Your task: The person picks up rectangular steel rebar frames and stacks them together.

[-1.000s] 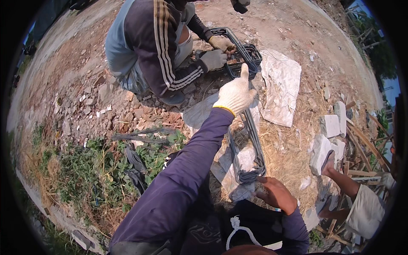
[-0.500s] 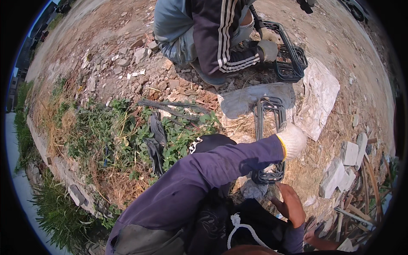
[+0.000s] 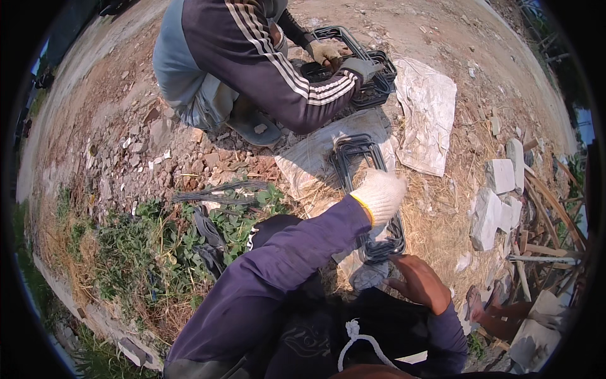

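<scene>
A stack of rectangular rebar stirrups, bent from dark steel bar, lies lengthwise in front of me. Over its middle is my left hand, in a white knit glove with a yellow cuff. That hand is closed in a fist; what its fingers grip is hidden underneath. My bare right hand rests at the near end of the stack, fingers stretched toward the bars and thumb apart. Ahead, a crouching person's gloved hands work at another pile of rectangular stirrups.
White sacking lies beyond the stack. To the left are loose thin wires, dark cloth and green weeds. Pale broken blocks and wood scraps lie to the right, near a person's feet.
My view has swung, so the scene sits further left and more shows at the right. My left fist remains over the stack and my right hand at its near end.
</scene>
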A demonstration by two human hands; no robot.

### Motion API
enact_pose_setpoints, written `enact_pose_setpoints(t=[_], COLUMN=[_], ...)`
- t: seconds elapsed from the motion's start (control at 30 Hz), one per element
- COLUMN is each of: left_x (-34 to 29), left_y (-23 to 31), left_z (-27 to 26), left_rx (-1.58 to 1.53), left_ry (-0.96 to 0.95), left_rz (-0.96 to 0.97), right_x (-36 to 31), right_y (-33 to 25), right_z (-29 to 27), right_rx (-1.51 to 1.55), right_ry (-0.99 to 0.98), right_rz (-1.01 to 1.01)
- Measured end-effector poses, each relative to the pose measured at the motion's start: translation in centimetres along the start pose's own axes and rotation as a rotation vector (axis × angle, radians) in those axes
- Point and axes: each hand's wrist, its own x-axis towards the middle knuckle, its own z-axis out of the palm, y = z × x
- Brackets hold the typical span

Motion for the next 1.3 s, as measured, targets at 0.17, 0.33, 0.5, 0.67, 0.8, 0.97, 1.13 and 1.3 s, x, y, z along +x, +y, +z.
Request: enact_pose_setpoints(t=[0.17, 0.33, 0.5, 0.67, 0.8, 0.97, 1.13, 1.3], left_x=[0.0, 0.2, 0.1, 0.3, 0.1, 0.0, 0.0, 0.2], left_y=[-0.4, -0.3, -0.6, -0.8, -0.7, -0.4, -0.4, -0.2], left_z=[0.0, -0.4, 0.1, 0.4, 0.4, 0.0, 0.2, 0.3], left_rx=[-0.020, -0.066, -0.061, -0.063, -0.049, -0.048, -0.047, -0.053], left_ry=[0.000, -0.074, 0.000, -0.001, -0.008, -0.026, -0.032, -0.067], left_rz=[0.040, 0.007, 0.037, 0.049, 0.055, 0.048, 0.043, 0.037], right_x=[0.7, 0.6, 0.3, 0.3, 0.3, 0.3, 0.3, 0.2], right_y=[-1.6, -1.6, -0.9, -0.6, -0.6, -0.6, -0.3, -0.3], right_z=[-1.7, -1.9, -1.5, -1.3, -1.5, -1.5, -1.6, -1.5], right_rx=[0.071, 0.050, 0.051, 0.045, 0.037, 0.020, 0.026, 0.024], right_ry=[-0.092, -0.094, -0.048, -0.023, -0.032, -0.021, -0.045, -0.037], right_rz=[0.093, 0.123, 0.071, 0.054, 0.048, 0.045, 0.036, 0.032])
